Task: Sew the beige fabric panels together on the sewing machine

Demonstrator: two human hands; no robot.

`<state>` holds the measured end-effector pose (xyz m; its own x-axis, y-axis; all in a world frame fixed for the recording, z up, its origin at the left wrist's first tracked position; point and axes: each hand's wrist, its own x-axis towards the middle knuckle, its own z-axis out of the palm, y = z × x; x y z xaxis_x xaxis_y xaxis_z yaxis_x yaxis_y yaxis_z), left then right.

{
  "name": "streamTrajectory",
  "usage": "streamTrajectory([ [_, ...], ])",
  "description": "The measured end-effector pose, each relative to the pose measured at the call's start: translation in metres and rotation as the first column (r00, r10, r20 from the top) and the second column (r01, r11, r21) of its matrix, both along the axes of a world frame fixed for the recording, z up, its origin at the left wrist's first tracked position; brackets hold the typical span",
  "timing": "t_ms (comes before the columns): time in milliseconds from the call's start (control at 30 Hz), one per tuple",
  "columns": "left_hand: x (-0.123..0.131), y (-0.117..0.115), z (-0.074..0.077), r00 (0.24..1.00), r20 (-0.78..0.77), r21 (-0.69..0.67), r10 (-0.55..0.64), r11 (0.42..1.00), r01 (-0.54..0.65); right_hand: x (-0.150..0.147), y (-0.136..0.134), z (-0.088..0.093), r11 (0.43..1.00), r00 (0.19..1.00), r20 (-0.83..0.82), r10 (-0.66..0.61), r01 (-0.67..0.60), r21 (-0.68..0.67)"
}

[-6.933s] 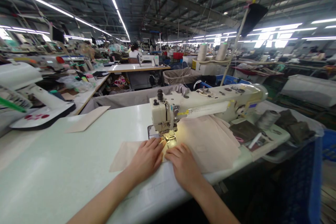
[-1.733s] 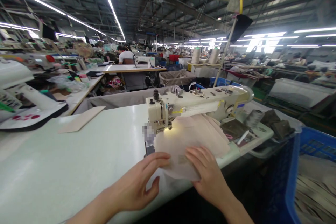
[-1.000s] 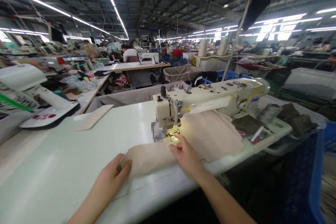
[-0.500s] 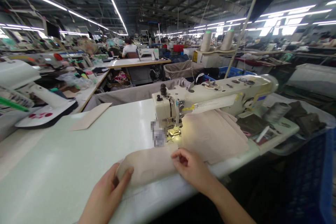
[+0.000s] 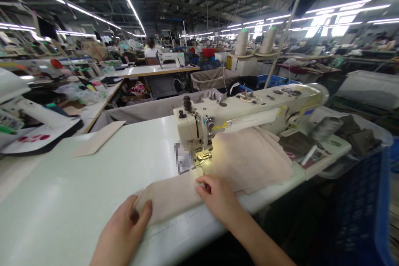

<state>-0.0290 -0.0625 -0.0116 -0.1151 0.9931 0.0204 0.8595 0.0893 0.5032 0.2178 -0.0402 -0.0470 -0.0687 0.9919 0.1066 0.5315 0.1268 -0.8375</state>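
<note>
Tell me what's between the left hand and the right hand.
In the head view, a piece of beige cloth lies between the left hand and the right hand.

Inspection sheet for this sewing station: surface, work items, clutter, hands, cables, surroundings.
Surface: pale green tabletop, glossy.
Work items: beige fabric piece on the near side of the sewing machine; beige fabric stack partly under its arm.
Clutter: grey thread cone and dark cloth toward the right.
Hands: left hand grips the piece's left end; right hand pinches near its right end.
Cables: nothing seen at the station.
Surroundings: blue crate at right; person at a farther sewing table.
</note>
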Motion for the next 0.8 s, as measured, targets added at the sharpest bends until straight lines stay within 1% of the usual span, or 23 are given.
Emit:
streamTrajectory([
  [267, 0.005, 0.001, 0.008, 0.998, 0.030, -0.059, 0.056, 0.997, -0.055, 0.001, -0.003, 0.003, 1.000, 1.000, -0.013, -0.023, 0.023, 0.008],
  [467, 0.009, 0.003, 0.012, 0.997, 0.012, -0.089, 0.079, 0.993, -0.077, 0.001, -0.003, 0.007, 1.000, 0.999, -0.023, -0.025, 0.025, -0.007],
  [633, 0.009, 0.002, 0.012, 0.997, 0.007, -0.081, 0.073, 0.994, -0.073, 0.001, -0.002, 0.007, 0.999, 1.000, 0.002, -0.029, 0.029, -0.020],
  [800, 0.009, 0.003, 0.010, 0.999, 0.015, -0.042, 0.042, 0.998, -0.041, 0.000, 0.000, 0.010, 0.999, 0.999, 0.029, -0.015, 0.017, -0.049],
])
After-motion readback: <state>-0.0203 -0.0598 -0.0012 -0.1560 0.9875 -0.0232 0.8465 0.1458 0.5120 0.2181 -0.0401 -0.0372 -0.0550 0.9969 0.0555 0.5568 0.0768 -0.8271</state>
